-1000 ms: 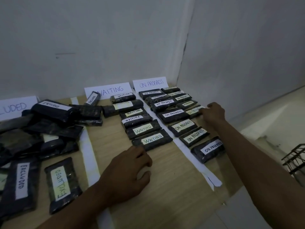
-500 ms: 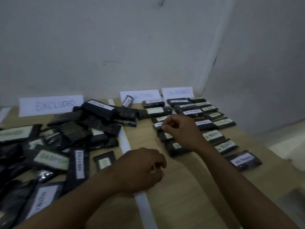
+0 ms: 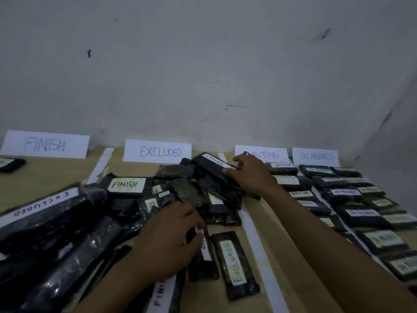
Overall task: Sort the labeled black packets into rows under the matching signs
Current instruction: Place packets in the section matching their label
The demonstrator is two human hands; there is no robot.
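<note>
The top packet [image 3: 207,166] of the pile [image 3: 184,192] is gripped by the right hand [image 3: 249,175], while a nearer packet [image 3: 205,265] is apparently pinched by the curled left hand [image 3: 170,241].

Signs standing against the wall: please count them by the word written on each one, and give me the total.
FINISH sign: 1
EXCLUDED sign: 1
WAITING sign: 1
ON PROGRESS sign: 1
Total: 4
</note>
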